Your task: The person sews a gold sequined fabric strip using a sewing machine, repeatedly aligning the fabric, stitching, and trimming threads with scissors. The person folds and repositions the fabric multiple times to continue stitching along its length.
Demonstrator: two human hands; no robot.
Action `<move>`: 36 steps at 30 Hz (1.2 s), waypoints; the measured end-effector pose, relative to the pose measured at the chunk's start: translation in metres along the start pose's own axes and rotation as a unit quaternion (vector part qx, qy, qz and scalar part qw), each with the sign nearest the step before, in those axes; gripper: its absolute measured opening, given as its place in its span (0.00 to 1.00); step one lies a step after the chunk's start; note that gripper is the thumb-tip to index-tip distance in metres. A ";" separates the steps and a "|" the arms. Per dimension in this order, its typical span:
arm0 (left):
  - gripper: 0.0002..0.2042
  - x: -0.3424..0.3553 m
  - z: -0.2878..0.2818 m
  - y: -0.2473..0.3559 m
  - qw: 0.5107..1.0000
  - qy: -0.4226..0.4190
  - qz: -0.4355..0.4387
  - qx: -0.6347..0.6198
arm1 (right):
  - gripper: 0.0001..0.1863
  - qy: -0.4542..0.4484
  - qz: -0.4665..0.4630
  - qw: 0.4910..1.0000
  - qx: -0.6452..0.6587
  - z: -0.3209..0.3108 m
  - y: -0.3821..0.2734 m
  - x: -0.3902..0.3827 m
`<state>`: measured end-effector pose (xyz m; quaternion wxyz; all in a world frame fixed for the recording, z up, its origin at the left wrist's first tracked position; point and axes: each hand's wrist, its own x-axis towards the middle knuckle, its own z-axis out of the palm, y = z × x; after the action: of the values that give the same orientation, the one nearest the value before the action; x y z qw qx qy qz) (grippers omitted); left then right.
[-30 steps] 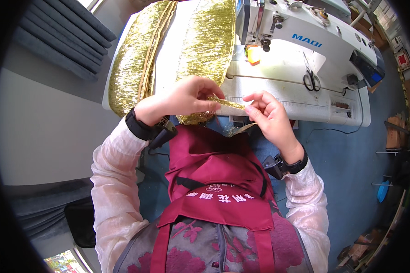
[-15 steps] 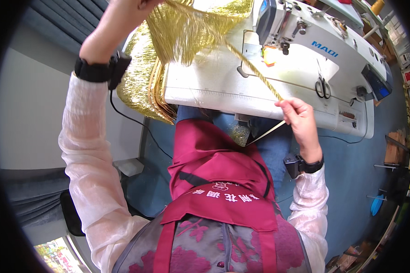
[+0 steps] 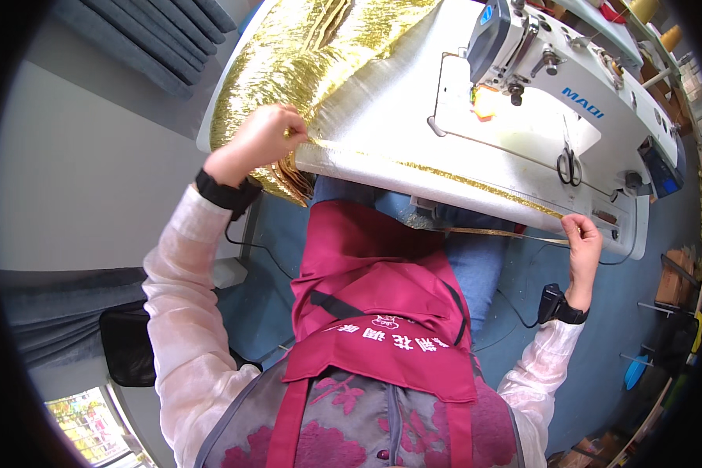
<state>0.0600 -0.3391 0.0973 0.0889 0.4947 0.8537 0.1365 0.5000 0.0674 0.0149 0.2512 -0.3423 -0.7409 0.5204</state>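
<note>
Holding a narrow gold trim strip (image 3: 480,185) nearly straight between two pinches, along the front edge of the white sewing table (image 3: 398,97). Gripping one end with the left hand (image 3: 267,139), thumb and fingertips closed together; cannot tell about any fringe caught in that same pinch. Gripping the strip again at the far end of the span with the right hand (image 3: 583,234), between thumb and forefinger, just past the table's front edge. Running in between beside the printed ruler scale (image 3: 355,150), probably laid so close for reading length, and seemingly kept taut from both ends against sag or curl. Trailing below the right-hand pinch, back leftward in front of the table, a loose gold tail (image 3: 483,232), apparently of the same strip and left slack there to spare the held span any tug. Lying under and beyond the left hand, a heap of gold metallic fringe (image 3: 265,70), with folded layers hanging over the edge just below the wrist, perhaps pushed to that side to free the ruler. Standing beyond the strip, an industrial sewing machine (image 3: 569,86). Resting just beyond the right-hand pinch, near enough for an easy reach, black-handled scissors (image 3: 569,168).
</note>
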 end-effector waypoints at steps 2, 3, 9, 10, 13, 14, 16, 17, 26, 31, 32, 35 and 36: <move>0.05 -0.005 0.021 -0.003 1.000 0.002 -0.002 0.013 | 0.08 0.007 -0.006 0.999 -0.035 -0.004 0.012 0.004; 0.05 -0.007 0.029 -0.004 1.000 -0.002 -0.026 0.012 | 0.08 0.012 -0.003 0.999 -0.047 -0.006 0.017 0.005; 0.06 -0.004 0.044 -0.014 0.998 0.010 -0.051 0.017 | 0.08 0.050 -0.001 0.992 -0.114 -0.010 0.037 0.016; 0.06 -0.003 0.045 -0.014 0.999 0.008 -0.048 0.010 | 0.08 0.063 0.006 0.991 -0.122 -0.010 0.039 0.017; 0.07 0.003 0.049 -0.013 0.996 0.007 -0.072 0.060 | 0.08 0.071 0.004 0.989 -0.129 -0.011 0.042 0.018; 0.07 0.006 0.049 -0.013 0.994 -0.012 -0.095 0.045 | 0.08 0.071 -0.005 0.989 -0.131 -0.012 0.043 0.017; 0.07 0.011 0.049 -0.011 0.993 -0.034 -0.108 0.024 | 0.08 0.087 -0.004 0.983 -0.159 -0.014 0.045 0.013; 0.07 0.013 0.048 -0.011 0.991 -0.045 -0.126 0.021 | 0.08 0.090 -0.015 0.983 -0.157 -0.014 0.046 0.012; 0.07 0.012 0.044 -0.006 0.994 -0.026 -0.095 0.046 | 0.09 0.140 -0.002 0.979 -0.151 -0.009 0.051 0.006; 0.07 0.013 0.044 -0.004 0.992 -0.037 -0.110 0.047 | 0.09 0.159 0.002 0.971 -0.181 -0.011 0.049 0.007; 0.07 0.013 0.043 -0.005 0.991 -0.046 -0.119 0.043 | 0.09 0.166 0.003 0.969 -0.185 -0.011 0.049 0.008; 0.07 0.013 0.045 -0.006 0.994 -0.029 -0.097 0.042 | 0.09 0.170 0.008 0.967 -0.187 -0.010 0.050 0.008; 0.07 0.013 0.045 -0.007 0.994 -0.031 -0.095 0.039 | 0.09 0.169 0.007 0.968 -0.183 -0.010 0.051 0.008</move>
<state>0.0608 -0.3249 0.0519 0.1083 0.4179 0.8985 0.0790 0.5145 0.0906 -0.0294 0.3025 -0.4706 -0.7677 0.3125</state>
